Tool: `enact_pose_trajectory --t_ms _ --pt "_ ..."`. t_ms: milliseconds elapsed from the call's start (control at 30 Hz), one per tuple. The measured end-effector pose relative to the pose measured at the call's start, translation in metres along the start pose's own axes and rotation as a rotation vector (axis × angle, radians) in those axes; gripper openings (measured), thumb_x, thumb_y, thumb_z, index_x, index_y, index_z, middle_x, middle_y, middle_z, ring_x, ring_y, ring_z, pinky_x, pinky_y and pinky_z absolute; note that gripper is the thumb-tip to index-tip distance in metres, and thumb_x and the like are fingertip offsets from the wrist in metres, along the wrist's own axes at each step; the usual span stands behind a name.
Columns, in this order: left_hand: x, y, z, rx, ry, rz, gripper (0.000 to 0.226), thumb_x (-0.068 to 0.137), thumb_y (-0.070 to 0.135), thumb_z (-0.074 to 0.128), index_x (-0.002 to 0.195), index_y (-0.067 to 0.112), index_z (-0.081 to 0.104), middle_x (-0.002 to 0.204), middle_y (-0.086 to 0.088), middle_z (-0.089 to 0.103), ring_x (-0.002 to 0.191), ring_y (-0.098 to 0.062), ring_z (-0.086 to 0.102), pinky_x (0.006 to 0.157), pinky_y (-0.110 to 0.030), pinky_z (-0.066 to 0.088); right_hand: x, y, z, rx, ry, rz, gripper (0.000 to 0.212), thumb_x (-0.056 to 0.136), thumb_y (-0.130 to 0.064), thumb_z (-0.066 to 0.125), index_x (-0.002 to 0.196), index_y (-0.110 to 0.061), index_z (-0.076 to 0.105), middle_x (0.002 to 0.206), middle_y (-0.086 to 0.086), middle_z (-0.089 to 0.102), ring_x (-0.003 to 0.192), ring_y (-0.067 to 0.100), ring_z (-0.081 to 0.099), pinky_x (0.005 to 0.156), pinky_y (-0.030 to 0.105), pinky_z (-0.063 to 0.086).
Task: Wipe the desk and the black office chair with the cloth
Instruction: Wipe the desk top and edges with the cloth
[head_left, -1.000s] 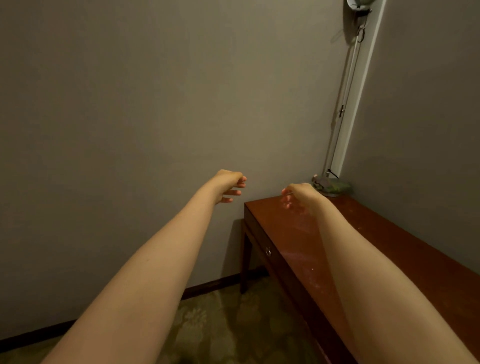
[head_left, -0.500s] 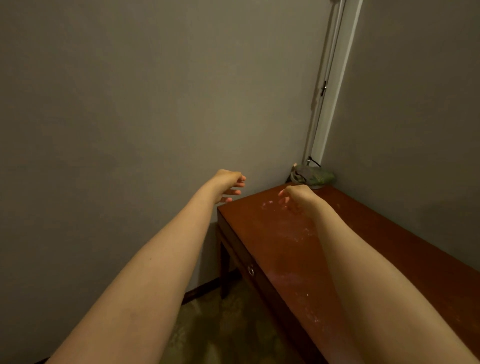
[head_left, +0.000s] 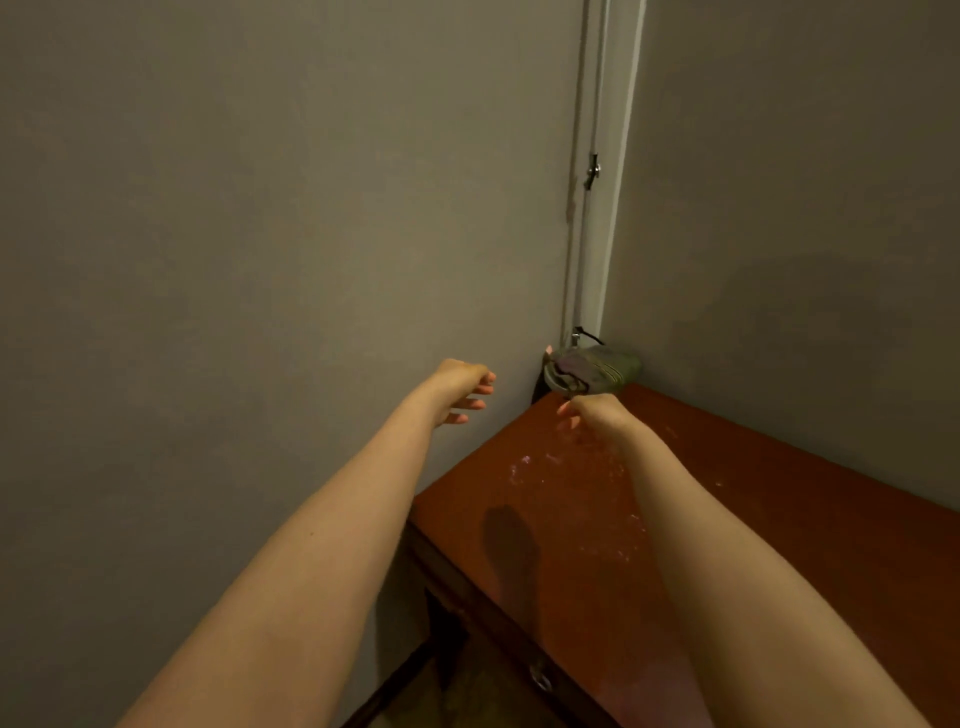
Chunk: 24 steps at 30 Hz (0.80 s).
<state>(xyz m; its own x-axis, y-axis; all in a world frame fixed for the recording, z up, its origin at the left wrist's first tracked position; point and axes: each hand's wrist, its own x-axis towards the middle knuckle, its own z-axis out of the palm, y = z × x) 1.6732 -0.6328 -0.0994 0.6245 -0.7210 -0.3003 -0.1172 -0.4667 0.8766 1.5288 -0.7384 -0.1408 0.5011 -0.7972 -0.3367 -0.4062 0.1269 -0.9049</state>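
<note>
The empty, loosely curled right hand (head_left: 592, 415) hovered beside the cloth (head_left: 592, 370) on the desk (head_left: 779, 519) corner; grasping it seemingly came next

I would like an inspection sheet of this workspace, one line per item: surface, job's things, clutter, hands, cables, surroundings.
Surface: red-brown desk, white specks scattered on its top.
Job's things: greenish cloth bunched at the desk's far corner; black office chair not in view.
Clutter: nothing seen.
Hands: left hand in the air beyond the desk's end, empty; right hand above the desk, just before the cloth; contact cannot be told.
Cables: white conduit runs up the wall corner; black cord end above the cloth.
Surroundings: grey walls, patterned carpet, ring pull on the drawer.
</note>
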Motion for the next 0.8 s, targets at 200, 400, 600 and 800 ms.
enact_pose_trajectory --t_ms 200,400,600,800 --pt "0.061 -0.004 0.020 0.037 -0.120 -0.015 0.017 0.096 0.020 0.043 0.087 0.021 0.057 0.084 0.006 0.059 0.069 -0.009 0.053 0.066 -0.026 0.038 0.045 0.016 -0.007 -0.006 0.112 0.073 0.024 0.094 -0.006 0.045 0.073 -0.007 0.055 0.063 0.006 0.048 0.051 0.017 0.044 0.047 0.028 0.034" --pt "0.117 0.002 0.051 0.061 -0.196 -0.029 0.015 0.096 0.021 0.043 0.094 0.018 0.057 0.083 0.007 0.058 0.069 -0.008 0.052 0.064 -0.025 0.038 0.099 0.029 -0.033 -0.030 0.168 0.147 0.023 0.097 -0.010 0.042 0.081 -0.008 0.058 0.075 0.008 0.052 0.056 0.018 0.047 0.050 0.028 0.039" --pt "0.181 0.025 0.079 0.066 -0.235 -0.039 0.021 0.096 0.020 0.041 0.078 0.022 0.054 0.079 0.006 0.055 0.064 -0.008 0.048 0.062 -0.023 0.034 0.160 0.020 -0.062 0.008 0.195 0.151 0.020 0.095 -0.006 0.043 0.081 -0.005 0.057 0.067 0.009 0.053 0.050 0.019 0.043 0.047 0.024 0.033" --pt "0.246 0.038 0.119 0.072 -0.251 -0.059 0.023 0.096 0.019 0.040 0.077 0.021 0.051 0.077 0.006 0.052 0.063 -0.007 0.046 0.060 -0.022 0.033 0.228 0.027 -0.093 -0.050 0.243 0.191 0.023 0.095 -0.007 0.043 0.075 -0.006 0.055 0.066 0.009 0.053 0.047 0.019 0.043 0.044 0.023 0.030"
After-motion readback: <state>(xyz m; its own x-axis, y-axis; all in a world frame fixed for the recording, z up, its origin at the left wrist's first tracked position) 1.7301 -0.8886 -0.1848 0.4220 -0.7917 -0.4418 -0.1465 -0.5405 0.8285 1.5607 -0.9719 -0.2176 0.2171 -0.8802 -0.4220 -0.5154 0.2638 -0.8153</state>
